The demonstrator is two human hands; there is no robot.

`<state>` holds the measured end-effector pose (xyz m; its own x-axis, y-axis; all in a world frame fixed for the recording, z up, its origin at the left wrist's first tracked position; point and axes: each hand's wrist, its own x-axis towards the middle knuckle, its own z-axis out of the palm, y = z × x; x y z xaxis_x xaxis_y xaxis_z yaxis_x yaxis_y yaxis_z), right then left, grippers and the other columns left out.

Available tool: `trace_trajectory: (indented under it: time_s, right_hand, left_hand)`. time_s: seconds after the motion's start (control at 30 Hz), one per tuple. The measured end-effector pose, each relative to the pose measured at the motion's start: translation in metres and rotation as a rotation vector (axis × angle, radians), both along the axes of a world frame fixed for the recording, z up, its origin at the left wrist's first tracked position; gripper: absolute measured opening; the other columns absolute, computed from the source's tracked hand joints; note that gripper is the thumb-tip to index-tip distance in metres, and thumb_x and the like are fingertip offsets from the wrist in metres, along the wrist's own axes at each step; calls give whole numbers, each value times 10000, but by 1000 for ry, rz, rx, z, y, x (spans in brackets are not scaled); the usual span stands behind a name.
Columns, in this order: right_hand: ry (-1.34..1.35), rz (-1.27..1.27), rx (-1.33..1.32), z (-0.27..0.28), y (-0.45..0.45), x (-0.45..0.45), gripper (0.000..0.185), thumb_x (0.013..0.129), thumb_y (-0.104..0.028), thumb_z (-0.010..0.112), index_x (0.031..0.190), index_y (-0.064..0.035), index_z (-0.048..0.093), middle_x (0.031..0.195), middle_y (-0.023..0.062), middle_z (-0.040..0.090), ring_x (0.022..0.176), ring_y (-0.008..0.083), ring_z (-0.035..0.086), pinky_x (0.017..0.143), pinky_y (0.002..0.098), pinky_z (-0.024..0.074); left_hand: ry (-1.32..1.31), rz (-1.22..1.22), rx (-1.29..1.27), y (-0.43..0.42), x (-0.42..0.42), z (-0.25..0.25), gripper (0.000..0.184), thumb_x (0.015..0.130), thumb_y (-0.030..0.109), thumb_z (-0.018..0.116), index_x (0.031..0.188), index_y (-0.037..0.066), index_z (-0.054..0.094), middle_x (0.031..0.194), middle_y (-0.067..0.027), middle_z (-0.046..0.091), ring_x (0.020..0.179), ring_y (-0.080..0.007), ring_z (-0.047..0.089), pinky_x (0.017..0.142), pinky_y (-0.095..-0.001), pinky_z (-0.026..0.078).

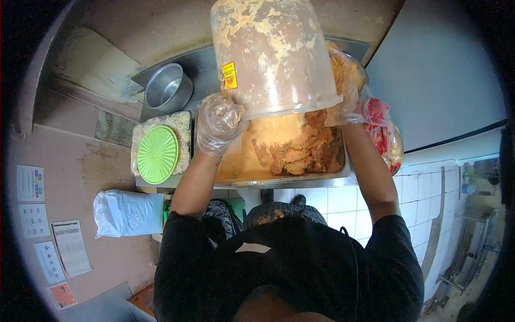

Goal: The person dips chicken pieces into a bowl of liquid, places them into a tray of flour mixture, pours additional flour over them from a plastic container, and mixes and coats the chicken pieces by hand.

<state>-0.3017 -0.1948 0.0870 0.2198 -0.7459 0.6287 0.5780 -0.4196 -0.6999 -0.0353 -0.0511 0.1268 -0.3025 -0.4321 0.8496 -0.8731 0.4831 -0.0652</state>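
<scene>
A large translucent plastic bucket (273, 59) is tipped over, its mouth facing me above a metal tray (252, 182). Orange-tan residue coats its walls, and a yellow and red label is on its side. In the tray lie brownish-orange coated pieces (298, 155), perhaps meat, beside a pale orange layer (241, 155). My left hand (220, 121), in a clear plastic glove, is closed at the bucket's left rim. On the opposite side, my right hand (343, 104), also gloved and stained orange, grips the rim; its fingers are partly hidden.
To the left are a metal pot (168, 88) and a green lid (157, 154) on a tray of pale crumbs (140, 134). A red and clear plastic bag (378, 126) lies right of my forearm. A large grey panel (429, 80) borders the counter. Below left sits a filled bag (129, 213).
</scene>
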Motion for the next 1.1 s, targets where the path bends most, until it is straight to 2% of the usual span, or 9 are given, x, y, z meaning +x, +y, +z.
trace_trajectory:
  time_s: [0.17, 0.27, 0.37, 0.47, 0.57, 0.67, 0.77, 0.87, 1.1]
  right_hand:
    - [-53, 28, 284, 12, -6, -2, 530, 1008, -439, 512, 1401, -90, 442, 1384, 94, 503, 1266, 229, 504, 1058, 386, 441]
    - [-86, 72, 330, 9, -15, -9, 514, 1019, -437, 493, 1396, -92, 447, 1374, 88, 516, 1267, 227, 506, 1064, 386, 442]
    - [-94, 80, 329, 17, -7, -12, 507, 1022, -444, 487, 1389, -96, 453, 1376, 85, 518, 1266, 222, 509, 1055, 384, 450]
    - [-114, 69, 353, 23, 2, -12, 504, 1022, -459, 477, 1371, -96, 470, 1380, 85, 515, 1262, 224, 512, 1055, 385, 452]
    - [-37, 23, 287, 26, -4, -18, 671, 986, -588, 448, 1428, -83, 433, 1416, 93, 498, 1257, 227, 536, 1048, 394, 479]
    - [-8, -32, 293, 15, -17, -16, 659, 997, -573, 435, 1427, -73, 437, 1412, 96, 509, 1251, 234, 544, 1051, 388, 472]
    - [67, -87, 230, 11, -25, -18, 642, 996, -549, 467, 1413, -62, 458, 1392, 106, 530, 1244, 235, 550, 1043, 385, 476]
    - [100, -66, 352, 20, -19, -15, 628, 992, -526, 501, 1393, -43, 479, 1371, 115, 548, 1244, 236, 550, 1029, 384, 484]
    - [78, -35, 307, 17, -7, -14, 580, 995, -486, 522, 1381, -54, 492, 1363, 110, 550, 1240, 234, 550, 1027, 381, 488]
  left_hand:
    - [166, 24, 6, -10, -11, 9, 226, 623, 101, 764, 731, 173, 579, 778, -47, 630, 716, -275, 635, 648, -421, 521]
    - [38, 5, 55, -10, -4, 10, 240, 624, 101, 777, 736, 178, 579, 783, -45, 631, 718, -280, 635, 656, -424, 524]
    - [65, 30, -69, -16, -5, 3, 249, 620, 105, 786, 738, 179, 580, 782, -44, 627, 716, -290, 631, 660, -427, 524]
    - [38, -12, -23, -12, -7, 8, 257, 618, 95, 783, 744, 183, 577, 790, -43, 630, 722, -295, 633, 664, -433, 524]
    - [38, -29, -72, -18, -7, 13, 258, 616, 88, 780, 761, 181, 587, 789, -45, 629, 713, -288, 633, 649, -424, 524]
    - [-87, -75, -72, -23, -13, 28, 198, 673, 111, 769, 763, 99, 593, 771, -92, 618, 689, -309, 632, 621, -390, 527]
    - [94, 58, -231, -43, -19, 8, 168, 689, 74, 739, 787, 91, 603, 752, -96, 596, 657, -320, 605, 584, -397, 509]
    - [119, 135, -155, -49, -16, 2, 139, 714, 43, 702, 773, 90, 585, 726, -104, 568, 612, -338, 570, 546, -411, 491]
    - [126, 3, -51, -27, -9, -18, 156, 722, 62, 708, 740, 100, 558, 695, -96, 565, 616, -330, 574, 556, -405, 500]
